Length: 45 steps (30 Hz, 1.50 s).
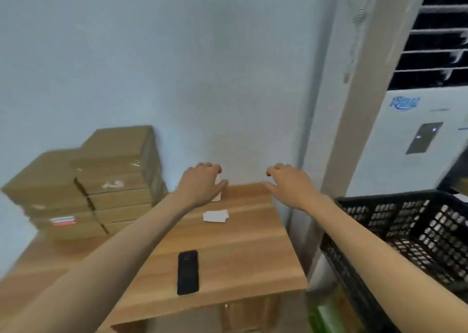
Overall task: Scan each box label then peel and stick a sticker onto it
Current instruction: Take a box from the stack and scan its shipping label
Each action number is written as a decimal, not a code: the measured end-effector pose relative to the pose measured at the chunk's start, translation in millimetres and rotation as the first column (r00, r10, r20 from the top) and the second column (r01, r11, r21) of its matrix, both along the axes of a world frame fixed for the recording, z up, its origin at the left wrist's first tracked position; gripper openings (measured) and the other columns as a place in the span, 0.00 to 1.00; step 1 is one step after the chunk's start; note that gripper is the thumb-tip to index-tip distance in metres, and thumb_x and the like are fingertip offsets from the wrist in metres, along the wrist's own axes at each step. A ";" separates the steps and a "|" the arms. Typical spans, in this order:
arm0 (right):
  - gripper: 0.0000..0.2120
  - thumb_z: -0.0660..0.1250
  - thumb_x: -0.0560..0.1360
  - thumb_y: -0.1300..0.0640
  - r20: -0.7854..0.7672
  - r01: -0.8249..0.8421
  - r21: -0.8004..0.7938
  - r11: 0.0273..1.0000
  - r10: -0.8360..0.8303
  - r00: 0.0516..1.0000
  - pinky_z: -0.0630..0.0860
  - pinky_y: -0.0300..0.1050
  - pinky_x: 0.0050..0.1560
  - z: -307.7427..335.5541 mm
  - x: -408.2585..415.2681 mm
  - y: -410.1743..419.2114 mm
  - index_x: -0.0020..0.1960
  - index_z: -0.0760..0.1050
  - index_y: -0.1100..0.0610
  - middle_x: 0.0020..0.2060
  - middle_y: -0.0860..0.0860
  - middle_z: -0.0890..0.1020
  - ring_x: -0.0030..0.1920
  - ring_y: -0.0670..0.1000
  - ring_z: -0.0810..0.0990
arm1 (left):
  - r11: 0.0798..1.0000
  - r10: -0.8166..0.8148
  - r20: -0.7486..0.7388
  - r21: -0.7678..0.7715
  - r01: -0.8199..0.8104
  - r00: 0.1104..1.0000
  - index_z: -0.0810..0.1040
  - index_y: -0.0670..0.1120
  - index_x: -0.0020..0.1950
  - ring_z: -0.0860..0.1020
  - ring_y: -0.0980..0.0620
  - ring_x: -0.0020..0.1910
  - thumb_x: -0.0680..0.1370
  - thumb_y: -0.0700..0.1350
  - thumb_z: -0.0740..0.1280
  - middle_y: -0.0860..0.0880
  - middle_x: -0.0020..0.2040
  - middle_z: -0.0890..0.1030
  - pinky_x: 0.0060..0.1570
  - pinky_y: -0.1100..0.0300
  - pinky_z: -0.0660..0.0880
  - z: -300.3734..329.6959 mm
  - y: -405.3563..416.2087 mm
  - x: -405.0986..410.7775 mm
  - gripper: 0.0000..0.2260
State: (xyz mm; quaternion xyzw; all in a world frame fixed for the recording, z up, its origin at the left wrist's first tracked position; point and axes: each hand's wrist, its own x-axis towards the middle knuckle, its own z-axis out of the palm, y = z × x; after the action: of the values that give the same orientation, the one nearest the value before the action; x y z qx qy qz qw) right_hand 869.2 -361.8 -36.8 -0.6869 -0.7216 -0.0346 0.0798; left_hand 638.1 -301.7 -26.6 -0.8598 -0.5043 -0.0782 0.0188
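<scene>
Crate point(395, 221), black, contents hidden, sited right of table point(228, 251). Boxes point(101, 185) stacked at left. Left hand point(202, 183) and right hand point(288, 183) held loosely spread, nothing grasped.

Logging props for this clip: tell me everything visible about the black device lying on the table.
The black device is a slim, flat, dark rectangular slab with rounded corners, looking like a phone or handheld scanner; blur hides which. It lies flat on the wooden table, near the front edge, long side running roughly away from the person. Nothing touches it but the tabletop; both hands are farther back, and the white sticker sheets lie beyond it.
</scene>
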 end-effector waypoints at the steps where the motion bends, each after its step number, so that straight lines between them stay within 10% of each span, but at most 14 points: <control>1: 0.22 0.55 0.84 0.43 -0.013 -0.029 0.000 1.000 0.029 0.999 0.72 0.54 0.61 -0.8 -29.9 12.2 0.70 0.71 0.56 0.66 0.55 0.75 0.63 0.58 0.75 | 0.999 0.041 -0.008 0.007 -0.041 0.999 0.73 0.48 0.71 0.75 0.46 0.66 0.83 0.59 0.59 0.48 0.68 0.77 0.60 0.50 0.72 2.5 3.5 -32.0 0.22; 17: 0.23 0.56 0.82 0.40 -0.012 -0.251 -0.035 0.967 0.251 0.968 0.75 0.53 0.51 -6.5 -313.0 159.8 0.62 0.75 0.57 0.57 0.55 0.80 0.55 0.58 0.79 | 0.904 0.425 0.070 -0.082 -0.419 0.903 0.73 0.46 0.72 0.77 0.45 0.64 0.83 0.58 0.59 0.47 0.67 0.79 0.58 0.49 0.76 7.6 73.4 -327.4 0.22; 38: 0.28 0.62 0.76 0.32 -0.292 -0.039 -0.189 0.981 -0.019 0.956 0.78 0.52 0.51 -80.9 -344.4 355.1 0.57 0.71 0.57 0.55 0.54 0.79 0.52 0.55 0.79 | 0.737 0.650 0.109 -0.332 -0.589 0.752 0.74 0.38 0.66 0.76 0.41 0.60 0.82 0.60 0.62 0.41 0.65 0.76 0.52 0.51 0.73 -59.3 273.5 -406.2 0.27; 42: 0.32 0.62 0.76 0.32 -0.487 -0.086 -0.231 0.969 -0.039 0.873 0.78 0.55 0.57 -100.6 -348.8 361.0 0.67 0.69 0.56 0.61 0.52 0.79 0.56 0.54 0.79 | 0.777 0.597 0.211 -0.392 -0.492 0.774 0.77 0.48 0.55 0.77 0.46 0.45 0.81 0.58 0.65 0.48 0.45 0.79 0.47 0.52 0.75 -73.8 292.1 -413.5 0.14; 45: 0.31 0.65 0.77 0.36 -0.601 -0.091 -0.195 0.977 -0.045 0.798 0.78 0.56 0.59 -103.5 -352.7 352.2 0.70 0.67 0.55 0.59 0.51 0.80 0.56 0.54 0.79 | 0.833 0.535 0.346 -0.368 -0.413 0.771 0.80 0.51 0.55 0.79 0.45 0.50 0.81 0.52 0.67 0.47 0.50 0.81 0.46 0.54 0.73 -78.9 291.0 -417.1 0.07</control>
State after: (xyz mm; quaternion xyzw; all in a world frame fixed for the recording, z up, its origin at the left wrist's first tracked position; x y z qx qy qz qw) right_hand 516.5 -9.6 -140.4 -0.6578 -0.6664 0.2641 0.2311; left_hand 220.9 -10.7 -105.5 -0.6570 -0.7035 -0.1909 -0.1927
